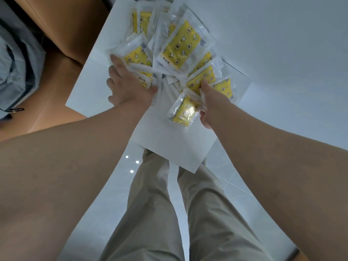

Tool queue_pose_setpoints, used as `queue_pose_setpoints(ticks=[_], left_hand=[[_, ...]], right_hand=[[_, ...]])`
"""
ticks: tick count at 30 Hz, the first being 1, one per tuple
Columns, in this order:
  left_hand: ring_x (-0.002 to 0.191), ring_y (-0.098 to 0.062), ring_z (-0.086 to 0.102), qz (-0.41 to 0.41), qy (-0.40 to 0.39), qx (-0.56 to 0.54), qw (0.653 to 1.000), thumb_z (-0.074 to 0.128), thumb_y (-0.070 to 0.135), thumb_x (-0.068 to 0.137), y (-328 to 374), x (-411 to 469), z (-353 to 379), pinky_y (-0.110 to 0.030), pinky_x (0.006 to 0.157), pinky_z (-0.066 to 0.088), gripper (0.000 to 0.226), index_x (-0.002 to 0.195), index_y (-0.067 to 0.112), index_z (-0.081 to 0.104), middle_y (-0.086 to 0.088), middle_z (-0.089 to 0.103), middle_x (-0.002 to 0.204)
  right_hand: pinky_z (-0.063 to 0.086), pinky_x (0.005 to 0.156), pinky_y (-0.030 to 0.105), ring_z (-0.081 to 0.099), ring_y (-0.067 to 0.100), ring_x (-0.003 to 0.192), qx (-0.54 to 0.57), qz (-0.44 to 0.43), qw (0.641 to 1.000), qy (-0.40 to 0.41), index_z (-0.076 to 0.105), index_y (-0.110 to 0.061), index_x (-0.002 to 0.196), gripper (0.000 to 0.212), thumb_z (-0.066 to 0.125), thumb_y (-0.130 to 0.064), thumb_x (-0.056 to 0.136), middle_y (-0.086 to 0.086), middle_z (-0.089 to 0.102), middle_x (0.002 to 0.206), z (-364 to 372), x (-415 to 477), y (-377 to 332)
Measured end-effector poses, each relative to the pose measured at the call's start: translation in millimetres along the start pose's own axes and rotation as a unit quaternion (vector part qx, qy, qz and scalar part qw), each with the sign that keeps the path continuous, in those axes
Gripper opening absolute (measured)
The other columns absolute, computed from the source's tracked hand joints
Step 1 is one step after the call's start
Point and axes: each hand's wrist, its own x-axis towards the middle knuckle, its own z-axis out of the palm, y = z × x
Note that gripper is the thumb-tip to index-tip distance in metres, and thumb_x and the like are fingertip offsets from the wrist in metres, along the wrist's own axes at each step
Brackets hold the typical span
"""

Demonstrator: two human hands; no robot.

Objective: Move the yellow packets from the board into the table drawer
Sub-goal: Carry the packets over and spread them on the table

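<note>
fingers (203,115) of the right hand (211,104) curl round the edge of one yellow packet (183,110) on the white board (169,146).

the left hand (130,89), centre left of the frame, lies flat on the left flank of the pile of packets (180,44), fingers spread and straight, gripping nothing. the gripped packet sits just left of the right hand at the pile's lower edge, its long axis running from lower left to upper right. the rest of the heap fans away toward the top of the frame, beyond both hands, all of it on the board. no drawer can be made out; a brown surface (62,25) fills the upper left. the right hand, already loaded, looks the likelier one to carry first.
</note>
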Motion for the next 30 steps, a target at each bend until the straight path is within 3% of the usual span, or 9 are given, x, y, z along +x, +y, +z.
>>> queue_pose_setpoints(ticks=[1,3,6,10,13,16,21,26,30], left_hand=[[0.145,-0.029,0.026,-0.006,0.002,0.004,1.0,0.082,0.06,0.071,-1,2,-1,-0.057,0.104,0.04,0.135,0.16,0.014,-0.009,-0.006,0.018,0.163],[0.143,-0.029,0.028,-0.021,0.002,0.003,1.0,0.083,0.059,0.07,-1,5,-3,-0.056,0.103,0.04,0.136,0.16,0.012,-0.007,-0.005,0.023,0.16],[0.144,-0.029,0.028,-0.041,0.001,-0.005,0.999,0.083,0.061,0.068,-3,11,-4,-0.054,0.106,0.038,0.137,0.16,0.012,-0.005,-0.004,0.025,0.159],[0.143,-0.029,0.029,-0.05,-0.002,-0.008,0.999,0.082,0.066,0.065,-5,16,-2,-0.049,0.109,0.034,0.134,0.161,0.015,0.004,-0.006,0.028,0.156],[0.138,-0.028,0.032,-0.051,0.016,-0.022,0.998,0.083,0.066,0.062,-8,18,-1,-0.046,0.106,0.035,0.122,0.155,0.018,0.02,-0.006,0.033,0.149],[0.139,-0.025,0.033,-0.05,0.044,-0.052,0.996,0.084,0.063,0.063,-12,19,0,-0.047,0.106,0.037,0.11,0.148,0.019,0.03,-0.003,0.033,0.149],[0.142,-0.024,0.032,-0.029,0.05,-0.096,0.994,0.087,0.057,0.064,-16,20,2,-0.051,0.108,0.035,0.116,0.154,0.021,0.022,0.001,0.034,0.154],[0.145,-0.026,0.033,-0.024,0.019,-0.092,0.995,0.087,0.06,0.063,-20,25,-2,-0.05,0.113,0.034,0.133,0.161,0.022,0.004,-0.002,0.027,0.158],[0.133,-0.025,0.05,-0.033,0.018,-0.143,0.989,0.088,0.063,0.057,-26,30,-2,-0.047,0.11,0.042,0.125,0.155,0.021,0.021,-0.001,0.046,0.146]], right_hand=[[0.041,0.064,0.034,0.056,0.02,0.086,0.011,0.017,1.0,0.011,0.056,-0.026,0.128,0.073,0.081,-0.065,0.071,-0.005,0.061,0.114,-2,2,1],[0.041,0.069,0.037,0.05,0.018,0.074,0.036,0.034,0.999,0.006,0.053,-0.023,0.119,0.065,0.084,-0.057,0.073,-0.004,0.055,0.1,-5,3,0],[0.05,0.09,0.04,0.059,0.022,0.097,0.058,0.044,0.997,-0.023,0.054,-0.024,0.128,0.064,0.085,-0.047,0.077,-0.002,0.057,0.116,-8,-1,2],[0.043,0.057,0.029,0.059,0.011,0.081,0.082,0.043,0.996,0.007,0.061,-0.027,0.119,0.056,0.089,-0.043,0.072,-0.007,0.065,0.107,-4,-2,4],[0.039,0.053,0.028,0.056,0.01,0.073,0.088,0.044,0.995,0.027,0.063,-0.027,0.115,0.053,0.091,-0.037,0.072,-0.008,0.061,0.092,-2,0,8],[0.04,0.052,0.029,0.063,0.013,0.079,0.09,0.04,0.995,0.023,0.063,-0.028,0.118,0.059,0.093,-0.037,0.068,-0.007,0.067,0.098,-1,1,18],[0.047,0.059,0.038,0.065,0.026,0.097,0.103,0.028,0.993,0.049,0.049,-0.028,0.125,0.076,0.093,-0.046,0.065,0.0,0.064,0.113,7,3,30],[0.058,0.085,0.046,0.061,0.024,0.09,0.085,-0.054,0.99,0.097,0.033,-0.023,0.131,0.077,0.077,-0.057,0.079,-0.007,0.049,0.096,22,8,43],[0.054,0.081,0.04,0.063,0.024,0.094,0.091,-0.11,0.981,0.13,0.033,-0.02,0.134,0.076,0.071,-0.061,0.083,-0.004,0.058,0.109,32,15,55]])
